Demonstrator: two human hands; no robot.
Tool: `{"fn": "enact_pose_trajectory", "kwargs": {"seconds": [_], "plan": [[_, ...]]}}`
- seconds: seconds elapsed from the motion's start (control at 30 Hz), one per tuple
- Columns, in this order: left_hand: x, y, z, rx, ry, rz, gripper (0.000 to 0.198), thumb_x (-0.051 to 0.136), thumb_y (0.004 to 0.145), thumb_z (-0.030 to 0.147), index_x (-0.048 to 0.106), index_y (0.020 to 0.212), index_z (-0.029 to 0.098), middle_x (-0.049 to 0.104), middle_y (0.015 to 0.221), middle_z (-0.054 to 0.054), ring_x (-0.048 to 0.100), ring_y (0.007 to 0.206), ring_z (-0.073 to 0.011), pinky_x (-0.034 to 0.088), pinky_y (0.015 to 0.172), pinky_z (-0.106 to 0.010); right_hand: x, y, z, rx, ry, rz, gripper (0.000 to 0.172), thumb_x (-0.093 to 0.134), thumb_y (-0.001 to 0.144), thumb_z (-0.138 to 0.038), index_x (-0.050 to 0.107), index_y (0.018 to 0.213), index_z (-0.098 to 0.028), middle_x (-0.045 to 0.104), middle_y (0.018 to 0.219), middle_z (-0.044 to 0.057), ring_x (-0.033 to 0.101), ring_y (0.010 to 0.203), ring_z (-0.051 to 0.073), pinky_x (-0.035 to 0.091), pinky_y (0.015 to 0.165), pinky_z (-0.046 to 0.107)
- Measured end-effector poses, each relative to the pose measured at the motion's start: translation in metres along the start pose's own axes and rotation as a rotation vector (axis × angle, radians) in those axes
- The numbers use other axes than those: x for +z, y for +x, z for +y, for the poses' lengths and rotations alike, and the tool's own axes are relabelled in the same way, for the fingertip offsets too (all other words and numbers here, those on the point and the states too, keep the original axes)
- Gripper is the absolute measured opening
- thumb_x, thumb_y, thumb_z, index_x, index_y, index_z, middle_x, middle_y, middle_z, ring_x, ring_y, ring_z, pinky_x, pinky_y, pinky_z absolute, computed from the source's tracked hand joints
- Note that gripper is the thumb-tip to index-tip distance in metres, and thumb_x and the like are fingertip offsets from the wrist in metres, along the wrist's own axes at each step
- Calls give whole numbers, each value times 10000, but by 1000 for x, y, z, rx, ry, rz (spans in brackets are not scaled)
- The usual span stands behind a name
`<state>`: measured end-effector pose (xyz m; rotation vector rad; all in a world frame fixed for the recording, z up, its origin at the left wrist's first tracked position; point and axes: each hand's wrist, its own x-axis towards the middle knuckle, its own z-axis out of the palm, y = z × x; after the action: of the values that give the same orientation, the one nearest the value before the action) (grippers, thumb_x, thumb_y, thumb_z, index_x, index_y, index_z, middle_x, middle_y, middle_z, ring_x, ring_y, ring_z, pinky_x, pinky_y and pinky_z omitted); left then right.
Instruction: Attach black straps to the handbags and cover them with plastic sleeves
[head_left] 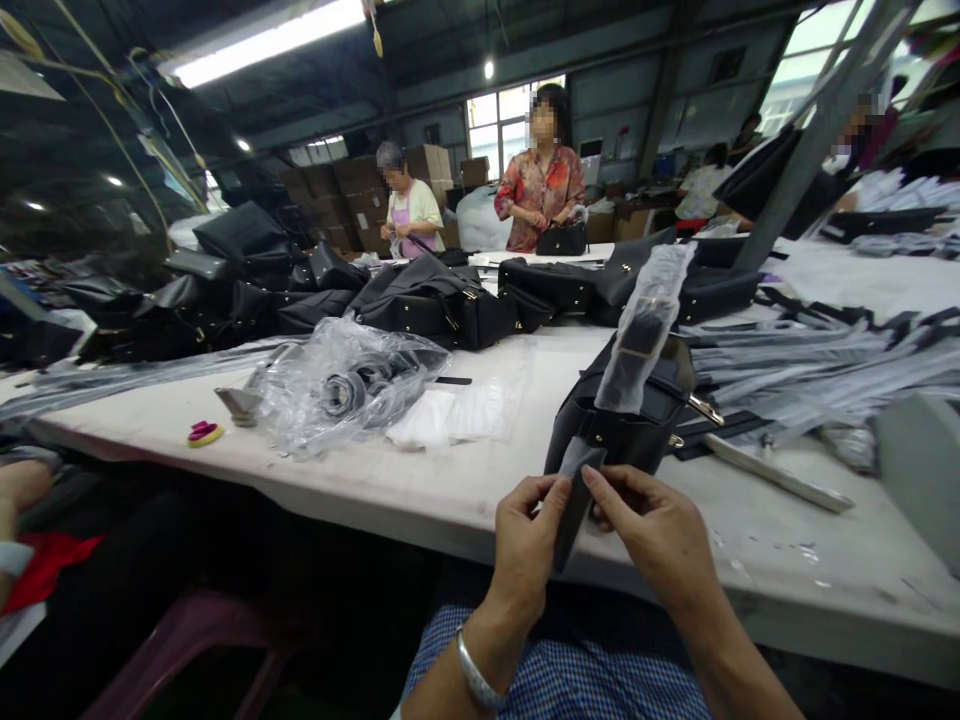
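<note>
A black handbag (pixel 652 435) stands at the near edge of the table, with gold-coloured metal fittings. Its upright handle (pixel 645 325) is wrapped in whitish translucent film. Just in front of the bag, a dark strap (pixel 574 515) with clear film on its upper end hangs down past the table edge. My left hand (pixel 525 540) is closed in a pinch on the left edge of this strap. On the opposite edge, the thumb and fingers of my right hand (pixel 660 525) pinch it too. The fingertips partly cover the strap.
Left of the bag lie a clear plastic bag of rolled strips (pixel 352 385), white sheets (pixel 457 415) and a yellow-and-pink roll (pixel 204 433). Black bags (pixel 427 300) line the table behind. Film-wrapped straps (pixel 825 370) and a pale bar (pixel 780 475) lie right. Another person's hand (pixel 22 487) shows far left.
</note>
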<state>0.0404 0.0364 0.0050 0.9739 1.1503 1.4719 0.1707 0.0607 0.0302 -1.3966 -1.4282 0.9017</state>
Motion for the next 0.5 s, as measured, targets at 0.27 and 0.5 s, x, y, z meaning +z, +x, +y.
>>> {"fn": "enact_pose_trajectory", "kwargs": {"seconds": [0.27,0.5], "plan": [[4,3,-1,48,-13,46,327,646,926,443,738,986,135,733,936,-80,641,906,-220,500,820,-303,3,-2,-4,-30,-8,52,417,709,765,-595,742,780,-180,674,616,30,613,553,185,485,524,278],[3,5,-1,155,88,89,242,645,943,369,744,934,148,716,874,-60,641,840,-193,496,769,-279,3,1,-6,1,55,39,457,698,770,-609,763,871,-168,680,629,35,626,556,187,512,529,269]]}}
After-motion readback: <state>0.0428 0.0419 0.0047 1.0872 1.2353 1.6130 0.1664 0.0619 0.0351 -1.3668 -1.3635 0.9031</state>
